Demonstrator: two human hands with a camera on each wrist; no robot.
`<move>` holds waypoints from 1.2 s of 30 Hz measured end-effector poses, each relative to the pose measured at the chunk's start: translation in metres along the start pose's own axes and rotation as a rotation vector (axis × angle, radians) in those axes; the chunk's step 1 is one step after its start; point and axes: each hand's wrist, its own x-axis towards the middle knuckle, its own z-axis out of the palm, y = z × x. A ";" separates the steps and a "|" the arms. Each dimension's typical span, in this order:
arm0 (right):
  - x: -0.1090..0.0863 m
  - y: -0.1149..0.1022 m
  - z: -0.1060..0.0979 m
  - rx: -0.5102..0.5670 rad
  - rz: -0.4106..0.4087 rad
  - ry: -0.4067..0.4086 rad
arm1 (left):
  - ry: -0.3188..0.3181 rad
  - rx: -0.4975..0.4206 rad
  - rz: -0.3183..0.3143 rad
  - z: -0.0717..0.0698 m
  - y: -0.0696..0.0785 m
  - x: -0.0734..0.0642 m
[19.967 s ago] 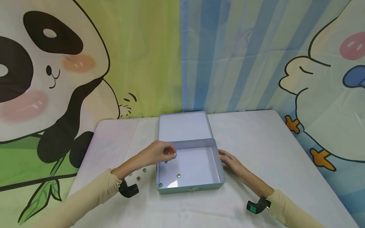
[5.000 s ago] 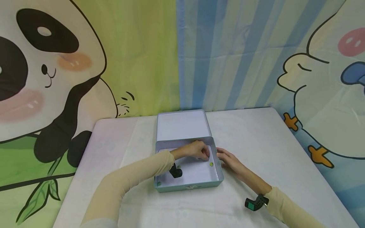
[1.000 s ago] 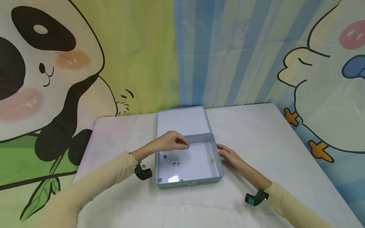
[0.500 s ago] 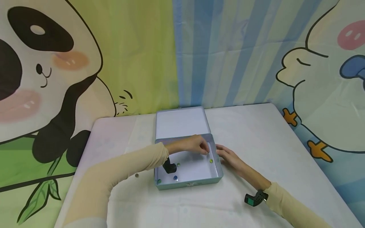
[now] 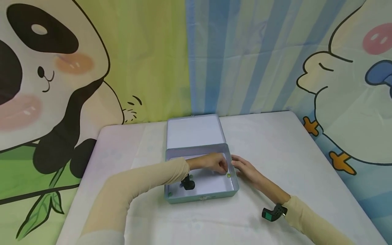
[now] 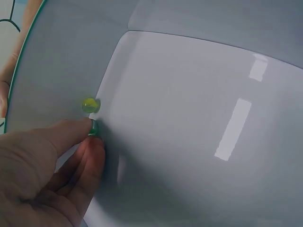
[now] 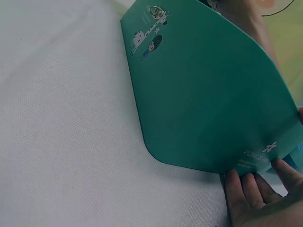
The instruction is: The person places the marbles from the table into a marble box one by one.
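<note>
An open tin box (image 5: 202, 197) with a pale inside and green outside stands on the table. My left hand (image 5: 214, 162) reaches down inside it near the right wall, pinching a small green marble (image 6: 93, 126) between thumb and fingertip. Right beside that lies a yellow-green marble (image 6: 91, 105), against the wall. Another green marble (image 5: 191, 176) sits farther left on the box floor, and one more green marble (image 5: 169, 194) lies in the front left corner. My right hand (image 5: 249, 170) rests its fairly straight fingers (image 7: 251, 189) against the outside of the right wall.
The box's lid (image 5: 196, 131) lies folded back toward the curtain. A white cloth (image 5: 263, 136) covers the table. A black wrist camera (image 5: 187, 183) on the left wrist hangs over the box floor, partly hiding a blue marble.
Over the last second my left hand moves right and down into the box. Twenty seconds ago several marbles lay on the table at left and fewer in the box. The right hand stays at the wall.
</note>
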 end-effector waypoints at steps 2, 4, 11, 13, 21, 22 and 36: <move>0.000 -0.001 0.000 0.004 -0.002 0.001 | 0.008 0.006 -0.001 0.000 0.000 0.001; 0.000 -0.001 0.000 -0.001 -0.009 -0.007 | 0.019 0.009 -0.022 0.001 -0.001 0.002; 0.001 0.002 -0.002 -0.003 -0.001 -0.013 | 0.042 0.015 -0.024 0.002 0.000 0.001; 0.001 0.002 -0.002 -0.009 0.004 -0.014 | 0.052 0.022 -0.010 -0.003 0.000 -0.005; 0.000 0.001 -0.002 -0.026 -0.014 0.002 | 0.188 -0.087 0.044 -0.058 0.009 -0.072; 0.000 0.001 -0.002 -0.022 -0.011 0.008 | 0.205 -0.115 0.040 -0.065 0.009 -0.082; -0.002 -0.001 0.000 -0.028 0.004 0.013 | 0.483 -0.207 -0.267 -0.064 -0.044 -0.236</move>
